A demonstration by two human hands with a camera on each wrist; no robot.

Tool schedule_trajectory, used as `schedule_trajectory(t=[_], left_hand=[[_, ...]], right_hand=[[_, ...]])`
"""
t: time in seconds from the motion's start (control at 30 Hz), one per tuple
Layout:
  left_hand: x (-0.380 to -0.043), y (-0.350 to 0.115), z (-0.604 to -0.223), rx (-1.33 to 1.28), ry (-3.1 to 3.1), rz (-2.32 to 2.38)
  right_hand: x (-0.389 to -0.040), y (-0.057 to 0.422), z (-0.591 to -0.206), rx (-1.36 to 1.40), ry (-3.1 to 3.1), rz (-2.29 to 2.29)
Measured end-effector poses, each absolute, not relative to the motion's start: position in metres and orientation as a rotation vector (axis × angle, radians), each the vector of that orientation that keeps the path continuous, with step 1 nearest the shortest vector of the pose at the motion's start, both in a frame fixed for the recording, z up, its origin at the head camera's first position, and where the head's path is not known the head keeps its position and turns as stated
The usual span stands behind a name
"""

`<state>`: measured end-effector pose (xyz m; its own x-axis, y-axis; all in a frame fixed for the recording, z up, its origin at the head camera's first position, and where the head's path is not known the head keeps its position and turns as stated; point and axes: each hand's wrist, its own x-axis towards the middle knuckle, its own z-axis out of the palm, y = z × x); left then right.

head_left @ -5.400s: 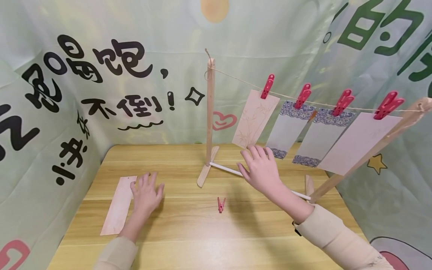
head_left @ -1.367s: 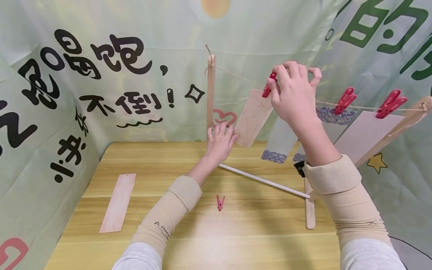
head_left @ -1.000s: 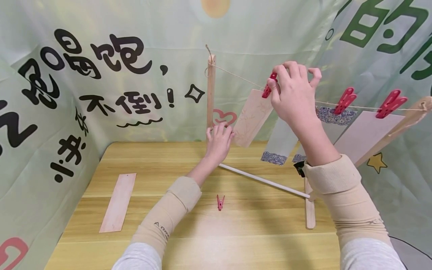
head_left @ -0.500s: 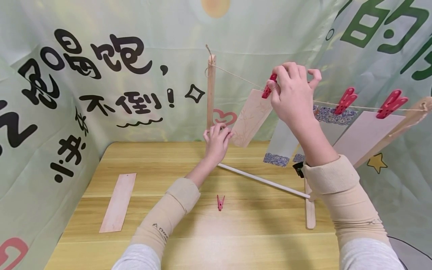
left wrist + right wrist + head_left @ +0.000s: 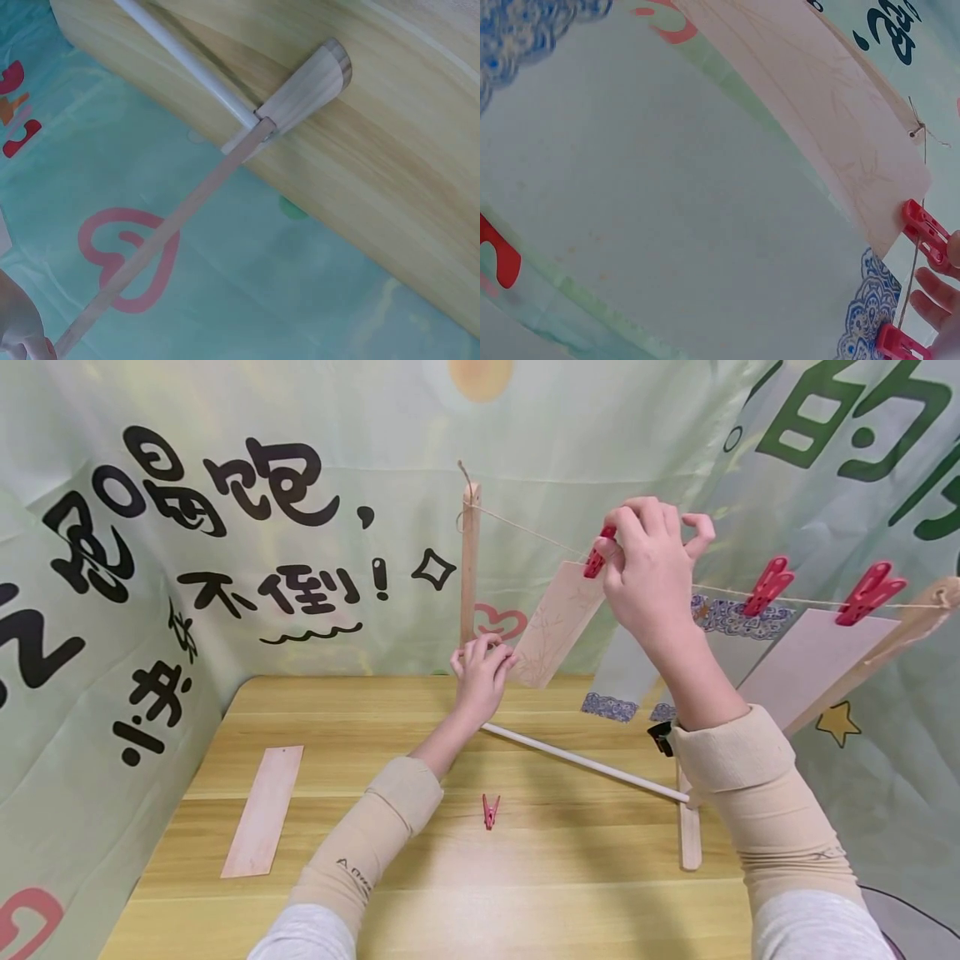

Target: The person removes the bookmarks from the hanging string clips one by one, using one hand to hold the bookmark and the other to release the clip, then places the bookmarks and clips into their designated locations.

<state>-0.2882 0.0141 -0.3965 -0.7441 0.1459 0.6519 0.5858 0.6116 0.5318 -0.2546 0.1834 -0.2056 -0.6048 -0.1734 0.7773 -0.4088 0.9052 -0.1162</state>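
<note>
My right hand [image 5: 652,568] is raised to the string, pinching the red clothespin [image 5: 598,553] that fastens a pink bamboo-print card [image 5: 561,625]. The right wrist view shows this clothespin [image 5: 927,231] at the fingertips and a second clothespin [image 5: 900,343] just below; the hand hides that second one from the head view. My left hand [image 5: 480,675] is bent in front of the wooden post [image 5: 468,568], by the card's lower left corner. Only part of the left hand [image 5: 21,322] enters the left wrist view, beside the post; whether it grips anything is hidden.
Two blue-patterned cards [image 5: 611,706] and a pale card [image 5: 810,652] hang farther right, with clothespins [image 5: 872,593] on the string. A loose pink card [image 5: 262,810] and a small clothespin [image 5: 491,812] lie on the table. A white rod [image 5: 585,762] joins the stand's feet.
Since the oldest frame, my right hand has risen to the first clothespin, and my left hand has moved from the loose card to the post. Lately the left fingers have drawn slightly leftward.
</note>
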Motion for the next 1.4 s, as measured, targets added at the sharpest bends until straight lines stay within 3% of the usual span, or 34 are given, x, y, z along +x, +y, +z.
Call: schedule_trajectory(t=[1.4], left_hand=[[-0.276, -0.008, -0.398, -0.550, -2.203, -1.112]], right_hand=[[-0.243, 0.186, -0.211, 0.423, -1.844, 0.503]])
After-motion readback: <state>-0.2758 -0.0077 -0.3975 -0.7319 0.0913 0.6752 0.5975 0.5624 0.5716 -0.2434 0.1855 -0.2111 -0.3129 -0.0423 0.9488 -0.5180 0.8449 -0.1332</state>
